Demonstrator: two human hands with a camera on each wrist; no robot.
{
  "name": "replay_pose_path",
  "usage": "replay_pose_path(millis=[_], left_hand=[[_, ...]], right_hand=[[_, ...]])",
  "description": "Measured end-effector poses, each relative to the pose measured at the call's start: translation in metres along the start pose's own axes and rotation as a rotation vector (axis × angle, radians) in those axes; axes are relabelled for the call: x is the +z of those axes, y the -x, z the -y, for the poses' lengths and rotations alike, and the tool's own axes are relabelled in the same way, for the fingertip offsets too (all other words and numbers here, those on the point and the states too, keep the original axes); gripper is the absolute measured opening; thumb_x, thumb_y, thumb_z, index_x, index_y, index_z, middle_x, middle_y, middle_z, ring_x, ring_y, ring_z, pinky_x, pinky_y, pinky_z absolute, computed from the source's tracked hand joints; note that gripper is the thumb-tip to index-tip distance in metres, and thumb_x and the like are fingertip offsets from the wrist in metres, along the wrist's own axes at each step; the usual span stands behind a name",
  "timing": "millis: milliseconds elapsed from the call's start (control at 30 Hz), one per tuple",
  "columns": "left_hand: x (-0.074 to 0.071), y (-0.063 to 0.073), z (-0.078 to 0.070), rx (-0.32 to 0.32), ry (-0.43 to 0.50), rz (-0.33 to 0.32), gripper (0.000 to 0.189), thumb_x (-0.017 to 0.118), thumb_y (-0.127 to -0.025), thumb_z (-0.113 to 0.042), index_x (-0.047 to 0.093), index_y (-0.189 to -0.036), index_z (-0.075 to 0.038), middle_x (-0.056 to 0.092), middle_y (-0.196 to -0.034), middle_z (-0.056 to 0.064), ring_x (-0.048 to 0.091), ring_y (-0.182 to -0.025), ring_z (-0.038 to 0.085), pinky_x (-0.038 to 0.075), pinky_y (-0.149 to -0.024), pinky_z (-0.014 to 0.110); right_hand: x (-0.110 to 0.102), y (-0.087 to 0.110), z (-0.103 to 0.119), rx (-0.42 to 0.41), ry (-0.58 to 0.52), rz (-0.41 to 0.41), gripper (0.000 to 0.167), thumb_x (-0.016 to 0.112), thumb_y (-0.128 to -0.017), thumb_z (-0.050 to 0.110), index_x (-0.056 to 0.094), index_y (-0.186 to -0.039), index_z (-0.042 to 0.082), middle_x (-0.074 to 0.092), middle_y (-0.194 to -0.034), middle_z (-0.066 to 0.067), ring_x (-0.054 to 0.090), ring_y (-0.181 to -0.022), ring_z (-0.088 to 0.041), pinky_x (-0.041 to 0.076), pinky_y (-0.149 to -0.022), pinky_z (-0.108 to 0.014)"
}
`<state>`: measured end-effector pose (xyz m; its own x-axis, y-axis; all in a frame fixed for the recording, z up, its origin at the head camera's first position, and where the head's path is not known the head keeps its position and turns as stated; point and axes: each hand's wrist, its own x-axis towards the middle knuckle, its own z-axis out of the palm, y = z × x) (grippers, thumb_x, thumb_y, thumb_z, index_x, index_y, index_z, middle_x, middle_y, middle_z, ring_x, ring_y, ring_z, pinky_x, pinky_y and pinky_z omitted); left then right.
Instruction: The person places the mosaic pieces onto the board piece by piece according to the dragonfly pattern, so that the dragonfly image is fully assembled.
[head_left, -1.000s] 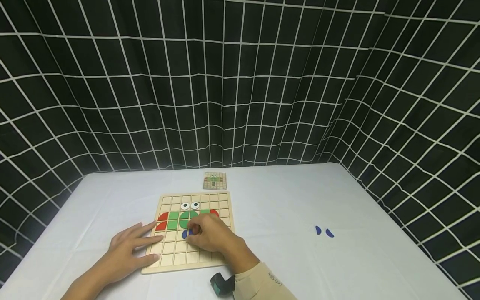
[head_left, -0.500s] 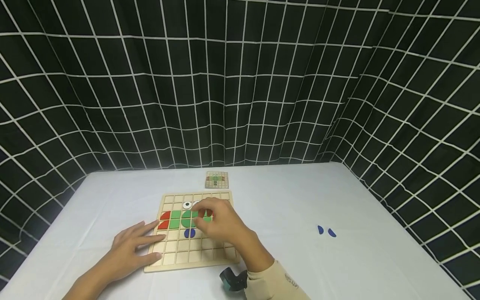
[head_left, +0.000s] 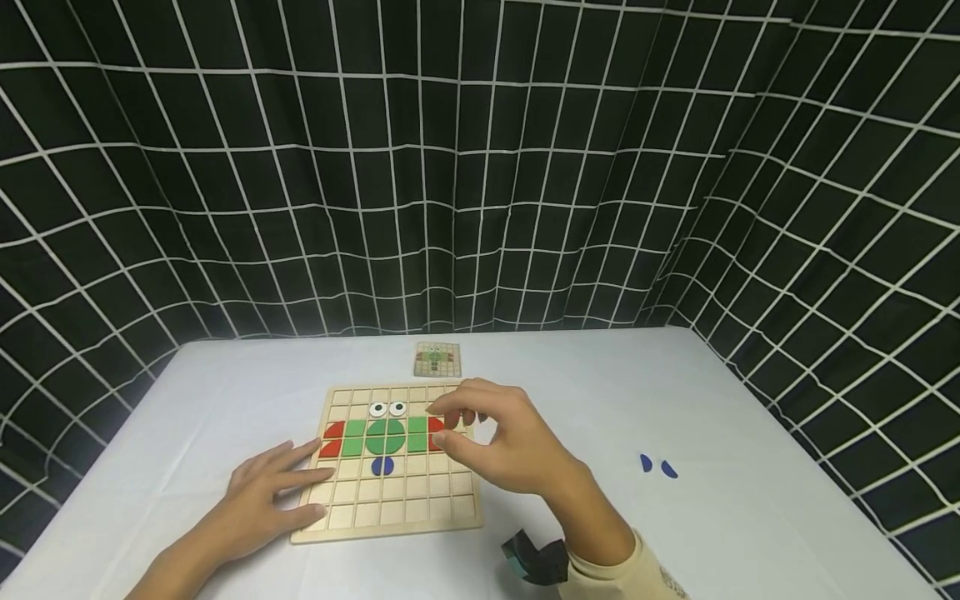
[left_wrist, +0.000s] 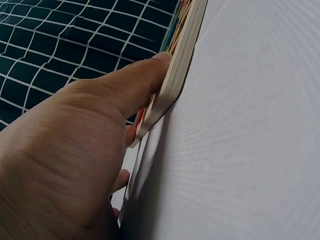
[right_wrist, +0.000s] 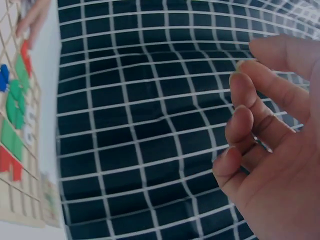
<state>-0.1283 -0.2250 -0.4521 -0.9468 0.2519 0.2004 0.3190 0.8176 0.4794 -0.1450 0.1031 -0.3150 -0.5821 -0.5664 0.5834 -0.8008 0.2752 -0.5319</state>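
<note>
A wooden grid board [head_left: 367, 515] lies on the table with red, green and blue pieces and two eye discs set in its squares. Two blue half-round pieces [head_left: 382, 466] stand together below the green circle [head_left: 386, 437]. My left hand [head_left: 258, 504] rests on the board's left edge, fingers spread; in the left wrist view the thumb [left_wrist: 145, 75] lies along that edge. Above the board's right side hovers my right hand [head_left: 502, 437], fingers loosely bent and thumb apart. Nothing sits between its fingers in the right wrist view, where the hand [right_wrist: 280, 135] shows its palm.
Two loose blue half-round pieces lie on the white table to the right, one [head_left: 647, 463] beside the other [head_left: 669, 469]. A small pattern card [head_left: 437, 359] lies behind the board. A black curtain with white grid lines [head_left: 450, 167] surrounds the table.
My right hand has left the blue pieces on the board and moved up and to the right, uncovering the eye discs and green squares. The left hand stays on the board's edge.
</note>
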Motion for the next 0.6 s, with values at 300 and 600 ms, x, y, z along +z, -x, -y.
replay_pose_path(millis=[300,600], left_hand=[[0.001,0.001,0.001,0.007,0.019,-0.014,0.043,0.071,-0.071,-0.055,0.066,-0.111,-0.04,0.047,-0.141,0.0,0.031,-0.133,0.038,0.016,-0.102,0.06],[0.002,0.001,0.001,0.002,0.01,-0.008,0.045,0.071,-0.071,-0.055,0.066,-0.112,-0.037,0.047,-0.142,0.0,0.031,-0.133,0.037,0.015,-0.102,0.06]], right_hand=[[-0.035,0.025,-0.001,-0.06,0.004,-0.027,0.025,0.069,-0.081,0.007,0.066,-0.104,0.018,0.064,-0.085,0.006,0.054,-0.081,-0.005,0.049,-0.072,-0.024],[-0.075,0.055,-0.032,-0.082,0.005,-0.077,0.041,0.069,-0.073,-0.009,0.065,-0.106,0.013,0.063,-0.088,0.003,0.051,-0.083,-0.007,0.043,-0.07,-0.023]])
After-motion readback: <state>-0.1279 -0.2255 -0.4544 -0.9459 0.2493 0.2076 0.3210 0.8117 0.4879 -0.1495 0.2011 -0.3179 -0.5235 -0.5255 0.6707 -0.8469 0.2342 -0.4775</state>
